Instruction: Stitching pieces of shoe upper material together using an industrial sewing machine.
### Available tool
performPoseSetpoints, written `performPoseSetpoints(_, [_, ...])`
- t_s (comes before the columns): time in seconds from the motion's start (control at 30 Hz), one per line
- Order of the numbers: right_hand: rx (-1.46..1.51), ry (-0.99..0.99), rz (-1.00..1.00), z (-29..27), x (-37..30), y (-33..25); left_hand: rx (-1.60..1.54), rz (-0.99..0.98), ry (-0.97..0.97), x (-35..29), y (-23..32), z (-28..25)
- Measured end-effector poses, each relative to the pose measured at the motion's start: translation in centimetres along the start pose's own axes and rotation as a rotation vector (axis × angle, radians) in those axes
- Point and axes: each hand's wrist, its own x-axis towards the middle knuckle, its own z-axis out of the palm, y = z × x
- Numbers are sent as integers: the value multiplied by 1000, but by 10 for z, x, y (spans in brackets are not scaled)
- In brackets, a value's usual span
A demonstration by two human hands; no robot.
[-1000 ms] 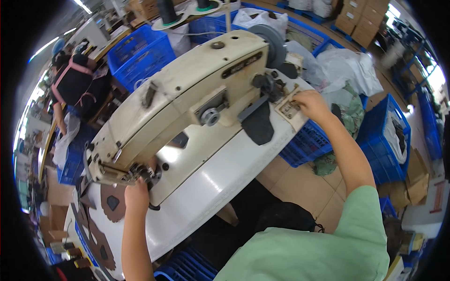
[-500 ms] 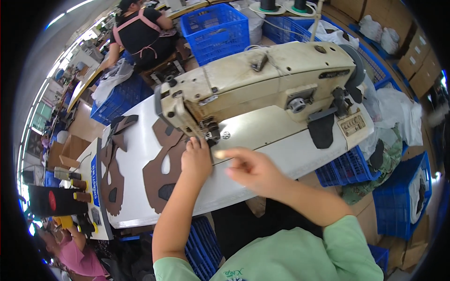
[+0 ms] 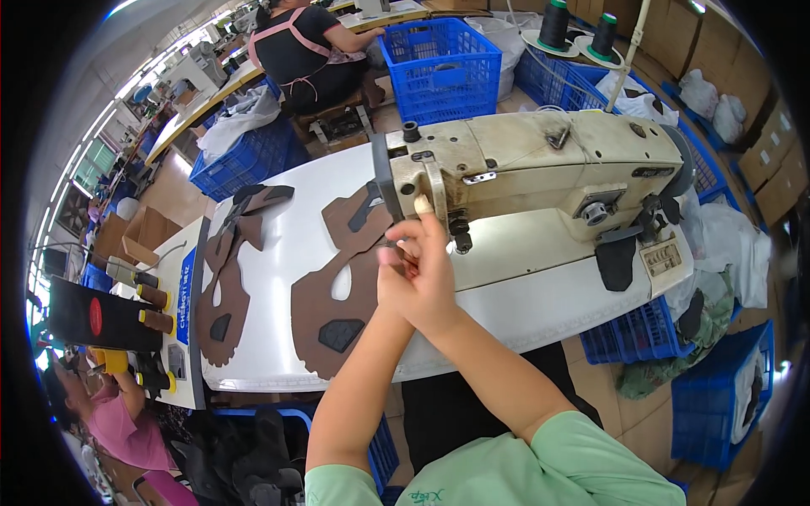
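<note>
A cream sewing machine (image 3: 540,160) stands on a white table (image 3: 523,287). Both my hands meet just in front of its needle end. My right hand (image 3: 434,270) lies over the left, its index finger stretched up against the machine head. My left hand (image 3: 390,261) is partly hidden beneath it, fingers curled close to the needle; whether it pinches anything is unclear. A brown cut-out piece with a dark patch (image 3: 333,304) lies flat under and left of my hands. A second brown piece (image 3: 221,291) lies further left on the table.
Blue crates (image 3: 439,59) stand behind and to the right of the table. Two thread cones (image 3: 557,25) sit behind the machine. A person in a pink apron (image 3: 304,51) works at the back. A black box with small bottles (image 3: 110,316) sits at the left; another person is at the lower left.
My right hand left the machine's right end and came across to the needle end, joining my left hand. The view swung so the machine head now lies in the middle.
</note>
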Motion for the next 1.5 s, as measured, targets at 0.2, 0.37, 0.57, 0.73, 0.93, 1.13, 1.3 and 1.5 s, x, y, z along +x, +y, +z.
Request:
performPoseSetpoints(0.2, [-172, -152, -271, -56, -9, 13, 2561, -506, -373, -16, 12, 56])
performPoseSetpoints(0.37, [-376, -324, -324, -79, -6, -5, 2612, -566, -359, -8, 23, 60])
performPoseSetpoints(0.57, [-488, -537, -24, -98, -17, -9, 2711, -607, -41, -27, 74, 19])
performPoseSetpoints(0.73, [-677, -596, 359, -72, -22, 7, 2660, -441, -74, -59, 98, 2])
performPoseSetpoints(0.93, [-935, -675, 88, -35, -19, 55, 2497, -65, 86, -75, 93, -9])
performPoseSetpoints(1.13, [-1136, -725, 60, -7, -14, 50, 2417, 50, 176, -81, 92, -17])
performPoseSetpoints(1.3, [-1127, -758, 80, 0, -13, 51, 2410, 96, 168, -82, 93, -17])
performPoseSetpoints(1.5, [-1048, -747, 181, -27, -19, 39, 2369, 114, 127, -75, 85, -10])
